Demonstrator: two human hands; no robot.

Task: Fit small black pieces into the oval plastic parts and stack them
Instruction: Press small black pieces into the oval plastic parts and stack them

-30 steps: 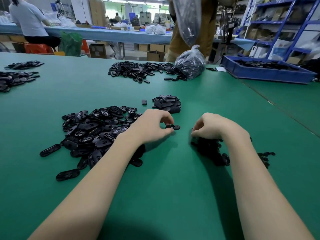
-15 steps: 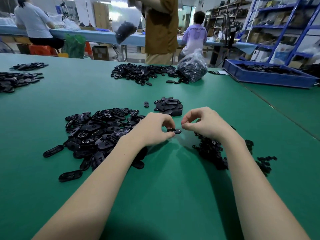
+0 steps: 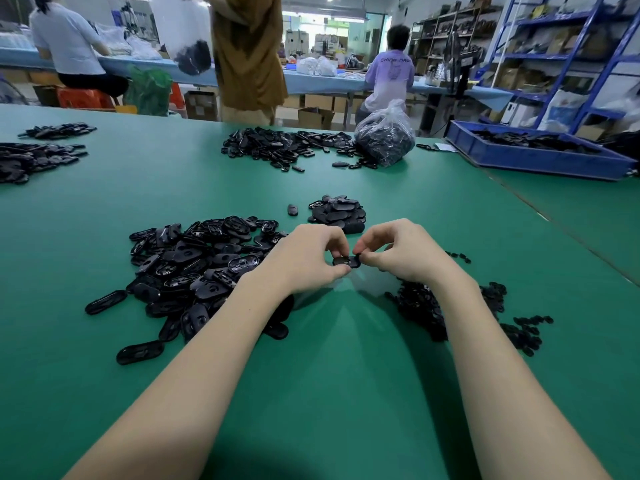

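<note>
My left hand pinches a black oval plastic part just above the green table. My right hand meets it from the right, its fingertips pinching a small black piece against the oval's right end. A big loose heap of oval parts lies to the left of my left hand. A pile of small black pieces lies under and right of my right wrist. A neat stack of ovals sits just beyond my hands.
The green table also carries a far pile of ovals, a plastic bag of parts, piles at the far left and a blue tray. A person in brown stands beyond the far edge.
My right hand left the small-piece pile, rose and moved left to meet the oval part held by my left hand. The person behind lifted a bag.
</note>
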